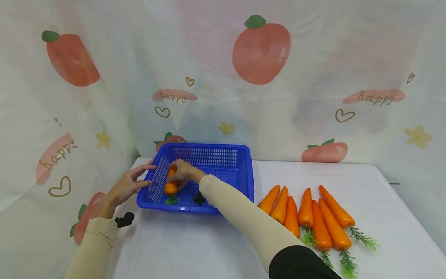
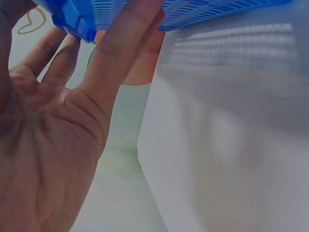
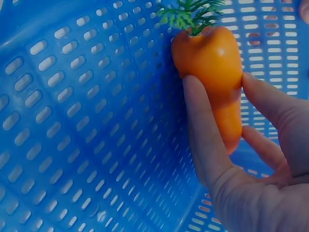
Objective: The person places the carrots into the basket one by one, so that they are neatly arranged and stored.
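Just right of the left hand (image 1: 125, 186), whose extended fingers touched a blue perforated plastic basket (image 1: 209, 146), the right hand (image 1: 184, 171) pinched a glossy, tapered orange carrot (image 3: 212, 55) inside it. A slackened pinch on that smooth surface could have let the carrot roll free.

Fruit-printed backdrop (image 1: 202, 46) behind white table (image 1: 174, 248)

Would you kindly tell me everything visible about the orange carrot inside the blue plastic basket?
The glossy, plastic-looking orange carrot tapers from a thick, rounded top with feathery green leaves. The person's right hand grips it inside the slotted blue plastic basket, near its left side, leaves toward the person. Whether it touches the basket is unclear.
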Motion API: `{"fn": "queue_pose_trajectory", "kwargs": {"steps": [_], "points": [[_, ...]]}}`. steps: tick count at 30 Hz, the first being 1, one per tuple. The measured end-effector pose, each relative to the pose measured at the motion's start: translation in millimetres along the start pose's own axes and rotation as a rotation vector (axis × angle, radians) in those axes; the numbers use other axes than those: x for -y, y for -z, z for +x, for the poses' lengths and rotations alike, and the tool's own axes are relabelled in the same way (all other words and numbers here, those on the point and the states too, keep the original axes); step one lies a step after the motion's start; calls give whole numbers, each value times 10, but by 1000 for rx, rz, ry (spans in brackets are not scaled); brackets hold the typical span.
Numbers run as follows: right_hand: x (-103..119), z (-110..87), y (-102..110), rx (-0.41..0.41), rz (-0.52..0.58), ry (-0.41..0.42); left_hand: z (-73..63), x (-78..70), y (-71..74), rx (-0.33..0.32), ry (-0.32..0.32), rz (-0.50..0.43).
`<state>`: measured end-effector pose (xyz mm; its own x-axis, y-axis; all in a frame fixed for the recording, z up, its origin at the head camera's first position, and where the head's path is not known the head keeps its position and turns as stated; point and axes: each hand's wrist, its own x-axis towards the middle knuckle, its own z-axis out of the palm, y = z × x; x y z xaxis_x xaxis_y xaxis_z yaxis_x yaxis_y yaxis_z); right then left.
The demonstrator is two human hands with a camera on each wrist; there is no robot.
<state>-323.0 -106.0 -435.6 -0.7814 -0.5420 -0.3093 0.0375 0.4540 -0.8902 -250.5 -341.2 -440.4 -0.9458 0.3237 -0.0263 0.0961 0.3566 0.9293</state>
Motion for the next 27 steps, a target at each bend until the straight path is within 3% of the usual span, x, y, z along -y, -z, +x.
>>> {"fn": "queue_pose_trajectory", "kwargs": {"steps": [9, 27], "points": [[-13, -28, 1, -3, 40, -17, 20, 14, 3, 14, 1, -13], [37, -71, 24, 37, -77, -25, 15, 39, 21, 22, -2, -19]]}}
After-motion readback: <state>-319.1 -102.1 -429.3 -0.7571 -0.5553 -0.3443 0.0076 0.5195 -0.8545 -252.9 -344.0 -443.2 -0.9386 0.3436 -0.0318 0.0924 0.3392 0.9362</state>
